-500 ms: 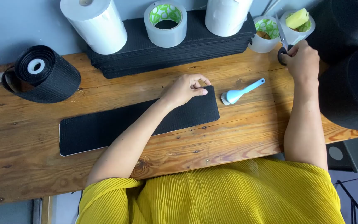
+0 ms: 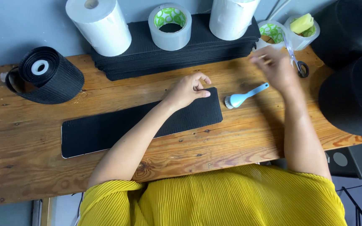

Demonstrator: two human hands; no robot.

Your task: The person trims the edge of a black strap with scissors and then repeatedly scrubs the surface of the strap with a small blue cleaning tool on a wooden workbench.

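Observation:
A long black textile strip (image 2: pixel 105 129) lies flat across the wooden table (image 2: pixel 231 142). My left hand (image 2: pixel 187 90) rests on the strip's right end, with curled fingers pinching its far edge. My right hand (image 2: pixel 275 67) hovers blurred above the table with its fingers apart and nothing seen in it. It is just left of the scissors (image 2: pixel 295 56), which lie by the cups. A light blue brush (image 2: pixel 241 98) lies between my two hands, just off the strip's right end.
A black webbing roll (image 2: pixel 53 77) sits at the left. At the back are a stack of black strips (image 2: pixel 181 52), two white paper rolls (image 2: pixel 101 25) (image 2: pixel 231 16), a tape roll (image 2: pixel 170 27) and two small cups (image 2: pixel 302 29). Large black rolls (image 2: pixel 352 96) crowd the right edge.
My right hand has left the scissors and moved left, toward the table's middle. My left hand stays on the strip's end.

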